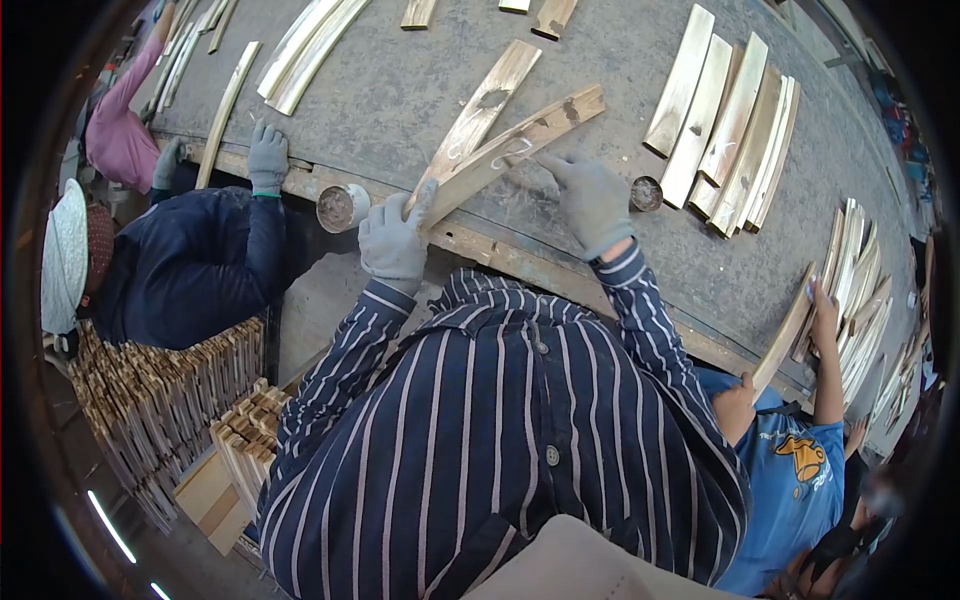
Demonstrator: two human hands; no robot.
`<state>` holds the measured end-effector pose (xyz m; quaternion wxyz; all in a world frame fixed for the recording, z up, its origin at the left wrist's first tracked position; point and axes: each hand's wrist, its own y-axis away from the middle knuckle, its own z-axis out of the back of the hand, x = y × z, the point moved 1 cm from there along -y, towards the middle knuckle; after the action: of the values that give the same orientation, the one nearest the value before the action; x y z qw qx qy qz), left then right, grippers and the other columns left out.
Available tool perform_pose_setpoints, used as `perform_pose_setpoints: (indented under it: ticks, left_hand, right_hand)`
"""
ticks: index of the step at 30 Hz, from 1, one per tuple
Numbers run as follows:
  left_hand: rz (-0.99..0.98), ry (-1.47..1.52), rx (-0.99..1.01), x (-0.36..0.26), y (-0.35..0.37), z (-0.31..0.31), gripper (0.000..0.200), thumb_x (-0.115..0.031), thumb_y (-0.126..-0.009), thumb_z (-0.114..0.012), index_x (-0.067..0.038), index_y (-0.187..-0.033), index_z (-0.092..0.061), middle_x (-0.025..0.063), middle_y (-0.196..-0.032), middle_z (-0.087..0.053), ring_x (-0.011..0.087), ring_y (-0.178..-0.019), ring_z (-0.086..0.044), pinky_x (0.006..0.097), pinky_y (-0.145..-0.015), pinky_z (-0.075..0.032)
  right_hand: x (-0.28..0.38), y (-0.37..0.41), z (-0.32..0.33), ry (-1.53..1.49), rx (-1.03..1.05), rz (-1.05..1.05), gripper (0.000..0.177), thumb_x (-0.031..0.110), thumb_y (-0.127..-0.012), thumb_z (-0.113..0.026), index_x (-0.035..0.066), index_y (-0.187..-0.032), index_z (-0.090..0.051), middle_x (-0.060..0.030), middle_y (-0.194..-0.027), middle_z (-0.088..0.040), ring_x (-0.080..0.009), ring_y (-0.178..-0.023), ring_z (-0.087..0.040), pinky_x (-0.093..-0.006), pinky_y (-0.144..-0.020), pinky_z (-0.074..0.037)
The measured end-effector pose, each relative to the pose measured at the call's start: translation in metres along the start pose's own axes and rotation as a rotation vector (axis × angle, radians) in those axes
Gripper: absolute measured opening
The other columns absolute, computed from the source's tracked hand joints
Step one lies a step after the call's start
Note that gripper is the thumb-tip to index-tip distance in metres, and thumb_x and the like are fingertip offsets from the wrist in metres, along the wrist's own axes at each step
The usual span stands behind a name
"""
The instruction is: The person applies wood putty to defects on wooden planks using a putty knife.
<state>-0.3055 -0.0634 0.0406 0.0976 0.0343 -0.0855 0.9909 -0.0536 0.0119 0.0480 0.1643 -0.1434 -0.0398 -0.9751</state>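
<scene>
My left hand (393,236), in a grey glove, is closed round the near end of a wooden slat (520,148) that slants up to the right over the table edge. The slat has dark patches and a chalk mark. Beside it, partly beneath, lies another marked slat (490,98). My right hand (590,205), also gloved, is at the slat's right side with the index finger stretched toward it; whether the other fingers hold anything is hidden. A round tin of brownish paste (646,193) stands right of my right hand, and a second tin (336,209) is left of my left hand.
The grey table (400,130) bears slats (735,110) at the right and more at the far edge. A co-worker (190,265) in dark clothes is at the left; another in blue (800,480) holds a slat at the right. Stacked slats (165,400) stand lower left.
</scene>
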Motion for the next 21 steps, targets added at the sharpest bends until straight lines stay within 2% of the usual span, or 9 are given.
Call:
perform_pose_setpoints:
  ticks: [2,3,4,5,6,8,9,18,21]
  left_hand:
    - [0.023,0.111,0.057,0.000,0.000,-0.001,0.066,-0.018,-0.071,-0.067,-0.028,-0.133,-0.049,0.0032,-0.102,-0.057,0.0242,-0.085,-0.057,0.0358,-0.074,-0.045]
    - [0.129,0.402,0.196,0.002,0.002,-0.009,0.068,-0.019,-0.070,-0.070,-0.026,-0.134,-0.049,0.0054,-0.102,-0.059,0.0269,-0.088,-0.058,0.0366,-0.077,-0.046]
    - [0.235,0.692,0.336,0.005,0.006,-0.020,0.070,-0.021,-0.070,-0.072,-0.025,-0.135,-0.048,0.0076,-0.102,-0.061,0.0296,-0.090,-0.060,0.0374,-0.080,-0.047]
    - [0.106,0.828,0.339,0.009,0.006,-0.028,0.064,-0.019,-0.077,-0.070,-0.010,-0.136,-0.046,0.0063,-0.097,-0.061,0.0127,-0.074,-0.058,0.0279,-0.062,-0.046]
    - [0.096,0.828,0.341,0.010,0.009,-0.033,0.064,-0.019,-0.077,-0.070,-0.010,-0.136,-0.046,0.0063,-0.097,-0.061,0.0127,-0.074,-0.058,0.0279,-0.062,-0.046]
    - [0.510,1.382,0.792,0.002,0.006,-0.025,0.066,-0.019,-0.077,-0.071,-0.007,-0.136,-0.045,0.0050,-0.092,-0.060,0.0069,-0.063,-0.054,0.0218,-0.053,-0.043]
    - [0.601,1.463,0.874,0.006,0.012,-0.038,0.067,-0.019,-0.078,-0.070,-0.004,-0.137,-0.042,0.0040,-0.088,-0.058,0.0049,-0.055,-0.050,0.0174,-0.045,-0.040]
    - [0.647,1.827,0.852,0.005,0.014,-0.024,0.046,-0.020,-0.080,-0.065,0.003,-0.118,-0.052,0.0060,-0.087,-0.060,0.0068,-0.056,-0.052,0.0164,-0.043,-0.041]
    - [0.701,1.921,0.855,-0.001,0.013,-0.014,0.040,-0.021,-0.080,-0.065,0.003,-0.111,-0.054,0.0066,-0.084,-0.060,0.0080,-0.056,-0.051,0.0180,-0.044,-0.041]
  right_hand:
    - [-0.019,0.006,-0.006,-0.253,-0.099,0.038,0.030,0.009,-0.081,-0.056,0.016,-0.109,-0.066,-0.0058,-0.085,-0.064,-0.0202,-0.074,-0.064,-0.0313,-0.060,-0.051]
    - [-0.027,0.009,-0.009,-0.507,-0.198,0.081,0.028,0.007,-0.082,-0.058,0.013,-0.108,-0.067,-0.0059,-0.084,-0.066,-0.0174,-0.070,-0.064,-0.0291,-0.058,-0.051]
    - [-0.031,0.013,-0.012,-0.505,-0.204,0.076,0.028,0.007,-0.082,-0.058,0.013,-0.108,-0.067,-0.0059,-0.084,-0.066,-0.0174,-0.070,-0.064,-0.0291,-0.058,-0.051]
    - [-0.037,0.016,-0.015,-0.817,-0.127,-0.207,0.027,0.006,-0.083,-0.059,0.009,-0.108,-0.067,-0.0055,-0.082,-0.067,-0.0132,-0.065,-0.061,-0.0261,-0.056,-0.049]
    - [-0.042,0.019,-0.020,-1.122,-0.044,-0.497,0.025,0.005,-0.085,-0.059,0.005,-0.109,-0.067,-0.0051,-0.080,-0.068,-0.0090,-0.060,-0.059,-0.0231,-0.054,-0.048]
    - [-0.049,0.024,-0.029,-1.095,-0.136,-0.504,0.025,0.005,-0.087,-0.056,-0.001,-0.110,-0.065,-0.0027,-0.078,-0.065,-0.0042,-0.054,-0.053,-0.0191,-0.050,-0.044]
    - [-0.052,0.026,-0.033,-1.121,-0.167,-0.523,0.025,0.005,-0.087,-0.056,0.000,-0.110,-0.065,-0.0031,-0.078,-0.066,-0.0046,-0.054,-0.053,-0.0192,-0.050,-0.045]
    - [-0.055,0.005,-0.066,-1.131,-0.297,-0.613,0.020,0.010,-0.087,-0.058,0.000,-0.103,-0.066,-0.0058,-0.078,-0.066,-0.0080,-0.055,-0.055,-0.0237,-0.051,-0.045]
    - [-0.053,0.005,-0.085,-0.854,-0.408,-0.361,0.020,0.015,-0.087,-0.061,0.000,-0.098,-0.066,-0.0070,-0.075,-0.065,-0.0114,-0.057,-0.057,-0.0279,-0.056,-0.046]
